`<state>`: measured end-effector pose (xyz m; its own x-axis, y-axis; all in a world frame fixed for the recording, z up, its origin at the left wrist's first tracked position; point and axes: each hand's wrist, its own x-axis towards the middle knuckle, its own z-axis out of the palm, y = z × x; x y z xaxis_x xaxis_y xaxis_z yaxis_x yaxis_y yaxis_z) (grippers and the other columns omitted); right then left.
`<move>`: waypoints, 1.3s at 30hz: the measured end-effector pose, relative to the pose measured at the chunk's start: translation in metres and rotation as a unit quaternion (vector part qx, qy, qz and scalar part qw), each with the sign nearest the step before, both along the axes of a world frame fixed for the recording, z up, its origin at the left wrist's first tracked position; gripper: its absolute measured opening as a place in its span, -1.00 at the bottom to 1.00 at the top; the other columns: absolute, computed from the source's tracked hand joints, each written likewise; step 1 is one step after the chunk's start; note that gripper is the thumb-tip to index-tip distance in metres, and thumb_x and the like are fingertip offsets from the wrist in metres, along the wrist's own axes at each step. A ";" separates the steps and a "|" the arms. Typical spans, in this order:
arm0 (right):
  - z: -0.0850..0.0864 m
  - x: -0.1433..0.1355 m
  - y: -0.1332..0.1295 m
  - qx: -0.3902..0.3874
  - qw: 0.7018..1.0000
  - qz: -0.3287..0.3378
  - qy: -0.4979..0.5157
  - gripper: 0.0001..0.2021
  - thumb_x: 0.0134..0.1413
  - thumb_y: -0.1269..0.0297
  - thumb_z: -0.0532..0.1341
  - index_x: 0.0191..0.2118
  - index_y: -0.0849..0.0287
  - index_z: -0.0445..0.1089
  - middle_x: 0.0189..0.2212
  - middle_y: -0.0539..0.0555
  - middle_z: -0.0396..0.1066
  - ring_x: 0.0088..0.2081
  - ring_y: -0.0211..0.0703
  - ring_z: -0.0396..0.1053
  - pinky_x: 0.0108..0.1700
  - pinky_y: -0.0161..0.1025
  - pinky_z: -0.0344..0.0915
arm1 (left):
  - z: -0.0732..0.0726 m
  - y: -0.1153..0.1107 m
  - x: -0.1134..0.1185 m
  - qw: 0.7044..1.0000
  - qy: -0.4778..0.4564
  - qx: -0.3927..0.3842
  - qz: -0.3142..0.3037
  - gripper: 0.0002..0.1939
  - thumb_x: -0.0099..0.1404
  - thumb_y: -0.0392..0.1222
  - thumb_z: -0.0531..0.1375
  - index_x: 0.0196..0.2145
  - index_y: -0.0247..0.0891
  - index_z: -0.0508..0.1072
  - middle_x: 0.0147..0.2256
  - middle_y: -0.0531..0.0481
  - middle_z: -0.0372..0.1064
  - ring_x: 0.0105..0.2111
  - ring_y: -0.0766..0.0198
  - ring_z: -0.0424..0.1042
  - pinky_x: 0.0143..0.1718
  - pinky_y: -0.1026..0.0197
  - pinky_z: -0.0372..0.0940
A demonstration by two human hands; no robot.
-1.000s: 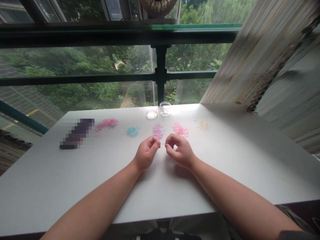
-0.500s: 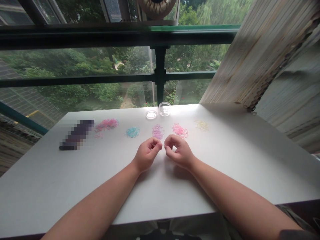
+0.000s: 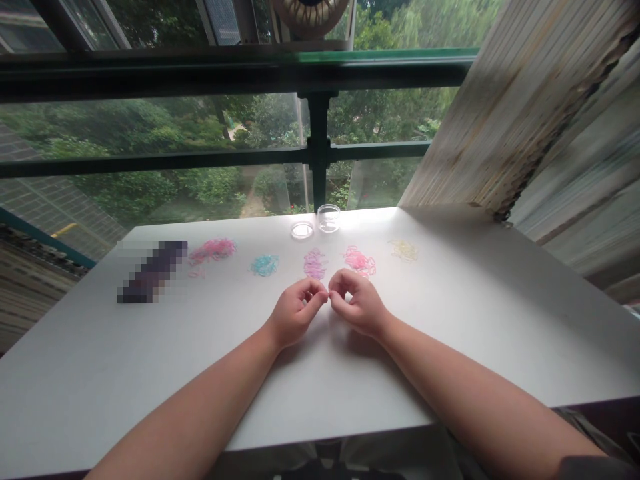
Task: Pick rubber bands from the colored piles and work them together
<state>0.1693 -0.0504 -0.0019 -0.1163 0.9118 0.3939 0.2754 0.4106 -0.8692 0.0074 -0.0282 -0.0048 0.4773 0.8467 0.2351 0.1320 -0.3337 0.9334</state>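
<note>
My left hand [image 3: 300, 310] and my right hand [image 3: 357, 303] meet over the white table, thumb and forefinger pinched on each. Their fingertips touch or nearly touch. Whatever lies between them is too small to make out. Just beyond the fingertips is a pile of small purple loops [image 3: 315, 263], which look like little rubber bands. A pink pile [image 3: 359, 261] lies behind my right hand, and a pale yellow pile [image 3: 405, 251] is farther right. To the left are a turquoise pile [image 3: 265, 265] and a larger mixed, mostly pink pile [image 3: 215, 250].
At the table's back edge stand a clear round container [image 3: 329, 219] and a shallow clear lid or dish [image 3: 302, 231]. A dark, pixelated object [image 3: 153, 272] lies at left. Behind the white table [image 3: 280, 407] are a green-railed window [image 3: 320, 127] and a curtain [image 3: 465, 113] at right.
My left hand's fingertips have shifted slightly right, closing the small gap to my right hand's fingertips. The piles and containers stay where they were.
</note>
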 end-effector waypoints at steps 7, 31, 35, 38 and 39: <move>-0.001 0.000 0.001 0.012 1.000 0.012 0.017 -0.83 -0.06 0.46 0.13 -0.27 0.18 0.34 -0.49 0.00 0.33 -0.48 -0.29 0.27 -0.45 -0.32 0.25 | 0.000 0.000 -0.001 1.000 -0.002 0.008 0.000 -0.81 0.24 -0.10 0.11 -0.41 -0.29 0.36 -0.45 0.01 0.29 -0.43 0.32 0.27 -0.35 0.28 0.19; 0.006 0.000 -0.001 0.078 0.997 -0.002 -0.020 -0.90 -0.07 0.49 0.14 -0.43 0.17 0.36 -0.52 0.00 0.26 -0.47 -0.29 0.24 -0.43 -0.32 0.25 | -0.004 0.006 -0.002 0.999 -0.050 -0.021 0.006 -0.76 0.22 -0.05 0.15 -0.40 -0.32 0.39 -0.44 -0.02 0.33 -0.41 0.30 0.30 -0.34 0.26 0.20; 0.006 0.000 -0.001 0.074 0.997 -0.012 -0.009 -0.93 -0.06 0.46 0.16 -0.43 0.18 0.35 -0.50 0.01 0.29 -0.49 -0.30 0.24 -0.44 -0.31 0.26 | -0.002 0.004 -0.002 0.999 -0.042 -0.007 0.003 -0.77 0.16 -0.07 0.21 -0.34 -0.29 0.39 -0.39 -0.04 0.36 -0.37 0.27 0.33 -0.31 0.24 0.23; 0.006 0.000 0.000 0.069 0.997 -0.015 -0.006 -0.95 -0.06 0.45 0.17 -0.44 0.18 0.35 -0.50 0.00 0.30 -0.50 -0.31 0.25 -0.44 -0.31 0.26 | -0.001 0.003 -0.001 1.000 -0.020 0.000 0.015 -0.79 0.14 -0.09 0.23 -0.34 -0.29 0.40 -0.38 -0.06 0.38 -0.37 0.26 0.33 -0.31 0.23 0.25; 0.006 0.001 0.000 0.070 0.997 -0.015 -0.006 -0.95 -0.06 0.45 0.17 -0.44 0.18 0.35 -0.50 0.00 0.30 -0.50 -0.30 0.25 -0.44 -0.31 0.26 | -0.001 0.003 -0.001 1.000 -0.017 0.000 0.021 -0.80 0.15 -0.09 0.22 -0.35 -0.29 0.41 -0.38 -0.06 0.38 -0.38 0.27 0.33 -0.31 0.23 0.25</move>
